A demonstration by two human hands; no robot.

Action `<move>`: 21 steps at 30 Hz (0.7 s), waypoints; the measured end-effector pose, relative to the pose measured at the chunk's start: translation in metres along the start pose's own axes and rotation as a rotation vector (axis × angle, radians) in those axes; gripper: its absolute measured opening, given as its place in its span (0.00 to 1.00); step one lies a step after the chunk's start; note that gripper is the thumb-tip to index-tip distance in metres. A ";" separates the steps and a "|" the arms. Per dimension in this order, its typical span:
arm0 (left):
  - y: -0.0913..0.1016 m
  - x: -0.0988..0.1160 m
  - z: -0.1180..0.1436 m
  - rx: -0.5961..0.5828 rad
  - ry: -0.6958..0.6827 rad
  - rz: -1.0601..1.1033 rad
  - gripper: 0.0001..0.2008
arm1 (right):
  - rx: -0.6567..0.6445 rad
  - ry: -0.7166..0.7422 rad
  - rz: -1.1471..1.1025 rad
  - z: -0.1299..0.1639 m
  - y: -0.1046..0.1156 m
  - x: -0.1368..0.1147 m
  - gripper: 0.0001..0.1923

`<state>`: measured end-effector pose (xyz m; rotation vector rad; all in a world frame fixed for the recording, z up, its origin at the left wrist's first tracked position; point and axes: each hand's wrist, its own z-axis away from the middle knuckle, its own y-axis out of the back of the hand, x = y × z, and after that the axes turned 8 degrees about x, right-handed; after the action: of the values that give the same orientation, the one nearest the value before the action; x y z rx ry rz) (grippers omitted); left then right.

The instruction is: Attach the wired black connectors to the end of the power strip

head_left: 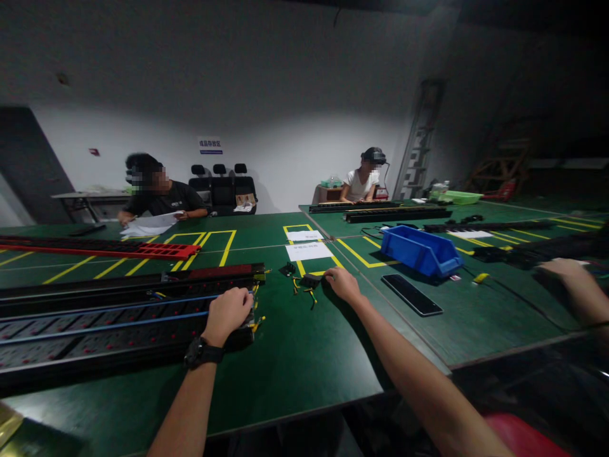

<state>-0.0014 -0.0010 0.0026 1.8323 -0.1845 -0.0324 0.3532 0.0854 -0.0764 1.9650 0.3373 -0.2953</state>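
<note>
Dark-screened phone (412,294), three black chairs (221,190) near pale wall (285,95), bright green tray (459,198)

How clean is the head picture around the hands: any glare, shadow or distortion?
Head view, foreground: soft sheen on the flat green tabletop, dark shadow beside the arm of the bare right hand; head view, upper right: background sinks to near-black; head view, edges: wide-angle stretch; head view, centre: short, thin yellow wires too small to make out in detail.
</note>
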 end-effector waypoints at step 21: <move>-0.002 -0.002 0.000 0.009 -0.005 0.011 0.19 | -0.059 0.045 0.034 -0.008 -0.009 -0.001 0.21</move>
<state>-0.0036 -0.0002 0.0002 1.8404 -0.1987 -0.0281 0.3494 0.0958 -0.0801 1.9199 0.3375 -0.2165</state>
